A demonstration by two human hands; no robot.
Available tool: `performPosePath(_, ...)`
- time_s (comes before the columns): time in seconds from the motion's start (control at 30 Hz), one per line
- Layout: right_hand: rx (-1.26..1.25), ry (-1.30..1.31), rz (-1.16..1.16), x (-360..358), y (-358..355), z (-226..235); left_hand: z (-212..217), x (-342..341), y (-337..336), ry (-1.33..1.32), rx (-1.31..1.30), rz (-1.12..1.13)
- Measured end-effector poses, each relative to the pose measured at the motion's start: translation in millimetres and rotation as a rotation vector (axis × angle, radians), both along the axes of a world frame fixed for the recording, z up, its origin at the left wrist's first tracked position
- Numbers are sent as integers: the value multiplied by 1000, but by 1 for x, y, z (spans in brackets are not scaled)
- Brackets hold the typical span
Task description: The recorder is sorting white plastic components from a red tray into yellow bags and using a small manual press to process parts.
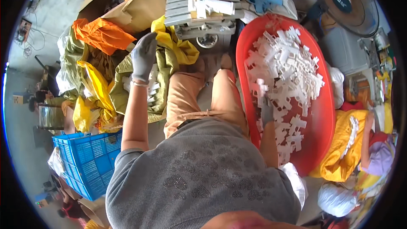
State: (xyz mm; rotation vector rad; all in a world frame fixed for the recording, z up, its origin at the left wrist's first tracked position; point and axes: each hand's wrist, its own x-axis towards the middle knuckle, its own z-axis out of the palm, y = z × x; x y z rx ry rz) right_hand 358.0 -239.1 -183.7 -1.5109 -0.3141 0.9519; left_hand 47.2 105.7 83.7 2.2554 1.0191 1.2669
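White plastic crosses (285,65), most heaped in the red tub (322,114) at the person's right, fewer in the olive sack (163,65) at left; gloved right hand (267,112) reaches into the heap, grip indiscernible; gloved left hand (144,55) hangs loosely open, empty, over the sack.

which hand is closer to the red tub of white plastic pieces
Right. The gloved right hand is inside the red tub, resting among the white plastic pieces. The gloved left hand is well off to its left, raised over the yellow-green sack.
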Motion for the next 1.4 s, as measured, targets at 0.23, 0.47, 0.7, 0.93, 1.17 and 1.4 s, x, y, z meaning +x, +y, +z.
performPosePath(0.23,71,25,-94,-8,-11,95,42,85,45,188,152,-247)
performPosePath(0.47,9,-307,-188,-1,53,189,49,98,58,26,-21,-355)
performPosePath(0.7,389,-1061,244,10,181,288,-12,-19,33,-321,-109,59)
performPosePath(0.93,322,-1493,520,-2,265,320,-99,-179,-14,10,-382,550)
performPosePath(1.17,368,-1801,620,29,277,309,-124,-159,-22,79,-455,415)
performPosePath(1.4,213,-1205,243,64,185,203,-133,-119,-26,82,-453,159)
